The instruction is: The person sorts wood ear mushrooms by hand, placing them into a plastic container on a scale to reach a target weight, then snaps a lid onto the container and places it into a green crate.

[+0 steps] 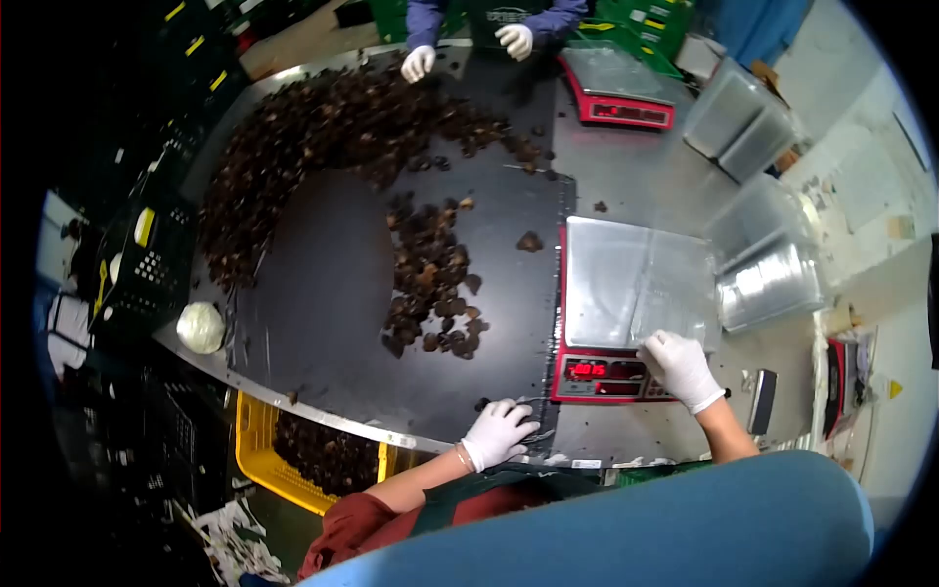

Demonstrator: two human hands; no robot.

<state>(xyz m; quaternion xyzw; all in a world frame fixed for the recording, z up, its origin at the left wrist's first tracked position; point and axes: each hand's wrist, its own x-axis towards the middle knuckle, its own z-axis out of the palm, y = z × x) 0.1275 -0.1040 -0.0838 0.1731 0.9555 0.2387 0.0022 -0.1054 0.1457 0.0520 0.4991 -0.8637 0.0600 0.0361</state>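
Observation:
My left hand [499, 432], in a white glove, rests on the front edge of the dark table, fingers spread, with nothing seen in it. My right hand [678, 367], also gloved, is at the front right of a red scale [577, 391] with a lit red display. Its fingers are closed at the near edge of a clear plastic container [675, 289] lying on the scale's metal plate [602, 279]. A small pile of dark brown pieces [430, 264] lies on the table left of the scale.
A large heap of dark pieces [293, 147] covers the table's far left. Across the table are a co-worker's gloved hands [418, 64]. A second scale [626, 112] stands at the back, clear containers [773, 284] at the right, a yellow crate [256, 460] below the front edge.

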